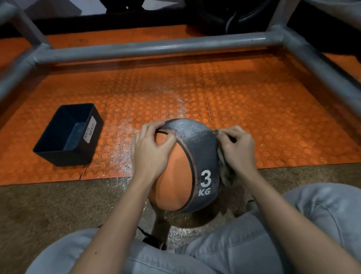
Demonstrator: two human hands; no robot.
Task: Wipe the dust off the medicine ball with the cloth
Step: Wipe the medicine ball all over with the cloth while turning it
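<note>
An orange and dark grey medicine ball [177, 178] marked "3 KG" rests on the floor in front of my knees. Pale dust greys the upper part of its dark band. My left hand [151, 150] lies on the ball's left top, fingers curled over the band's edge, steadying it. My right hand [237, 147] presses a grey cloth [225, 170] against the ball's right side; the cloth hangs down below the hand, partly hidden behind the ball.
A dark open bin [69, 134] with a white label stands to the left on the orange studded mat [257, 117]. White dust is scattered on the mat around the ball. A grey metal tube frame [151, 48] surrounds the mat. My jeans-clad legs [303, 224] fill the bottom.
</note>
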